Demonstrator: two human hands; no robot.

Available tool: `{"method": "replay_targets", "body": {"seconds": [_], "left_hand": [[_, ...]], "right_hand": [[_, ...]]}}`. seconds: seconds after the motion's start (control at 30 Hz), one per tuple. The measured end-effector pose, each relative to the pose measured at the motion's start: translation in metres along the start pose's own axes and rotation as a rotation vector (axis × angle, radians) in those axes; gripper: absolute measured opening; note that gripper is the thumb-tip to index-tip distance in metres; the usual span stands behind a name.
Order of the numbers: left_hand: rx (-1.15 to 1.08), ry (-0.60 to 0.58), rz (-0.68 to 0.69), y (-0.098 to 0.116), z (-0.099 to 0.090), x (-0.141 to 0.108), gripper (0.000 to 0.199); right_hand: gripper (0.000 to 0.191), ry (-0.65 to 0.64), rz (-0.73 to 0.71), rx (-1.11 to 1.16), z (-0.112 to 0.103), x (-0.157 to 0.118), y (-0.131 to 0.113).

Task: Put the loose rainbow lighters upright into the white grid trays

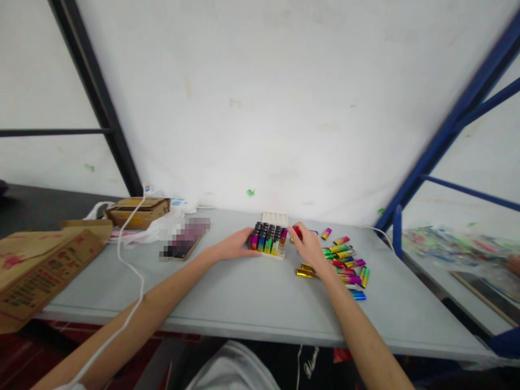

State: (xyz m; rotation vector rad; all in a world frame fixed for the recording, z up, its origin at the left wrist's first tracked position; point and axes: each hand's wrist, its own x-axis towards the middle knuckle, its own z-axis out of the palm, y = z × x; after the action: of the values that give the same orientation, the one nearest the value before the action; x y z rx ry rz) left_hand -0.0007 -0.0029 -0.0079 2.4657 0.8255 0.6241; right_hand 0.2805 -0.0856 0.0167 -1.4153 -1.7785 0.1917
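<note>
Near the middle of the table stands a white tray (pixel 281 254) with several rows of shiny, colourful lighters (pixel 268 241) upright in it, black ends up. My left hand (pixel 238 244) grips the tray's left side, with thumb and fingers around that corner. My right hand (pixel 307 245) is closed on a red lighter (pixel 298 233), just right of the tray; its fingers partly cover the lighter. Beside and beyond my right forearm lies a loose pile of metallic lighters (pixel 345 253) in gold, green, pink and blue. The forearm hides part of the pile.
A phone (pixel 189 238), partly pixelated, lies on the grey table (pixel 244 303) left of my hand. Cardboard boxes (pixel 60 265) and white plastic bags stand at the far left. A white cable (pixel 122 254) hangs across my left forearm. A blue frame post (pixel 442 130) rises on the right.
</note>
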Motion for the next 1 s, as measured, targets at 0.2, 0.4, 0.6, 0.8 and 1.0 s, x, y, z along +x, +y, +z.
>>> {"method": "replay_targets", "body": {"seconds": [0.2,0.4,0.6,0.8,1.0], "left_hand": [[-0.007,-0.006,0.006,0.005,-0.003,-0.001,0.071],[-0.008,-0.007,-0.002,0.004,-0.003,-0.001,0.07],[-0.007,-0.018,-0.021,0.006,-0.003,-0.001,0.072],[-0.015,-0.02,-0.008,0.005,-0.003,-0.001,0.071],[-0.014,-0.011,-0.01,0.004,-0.002,-0.001,0.07]], "right_hand": [[0.036,-0.027,-0.155,-0.018,-0.007,0.001,0.003],[0.035,-0.044,-0.113,-0.04,-0.013,0.001,-0.003],[0.031,-0.134,-0.111,0.004,-0.013,0.001,-0.001],[0.03,-0.269,-0.153,-0.049,-0.014,0.001,0.005],[0.032,-0.215,-0.074,-0.229,-0.006,0.006,0.014]]}}
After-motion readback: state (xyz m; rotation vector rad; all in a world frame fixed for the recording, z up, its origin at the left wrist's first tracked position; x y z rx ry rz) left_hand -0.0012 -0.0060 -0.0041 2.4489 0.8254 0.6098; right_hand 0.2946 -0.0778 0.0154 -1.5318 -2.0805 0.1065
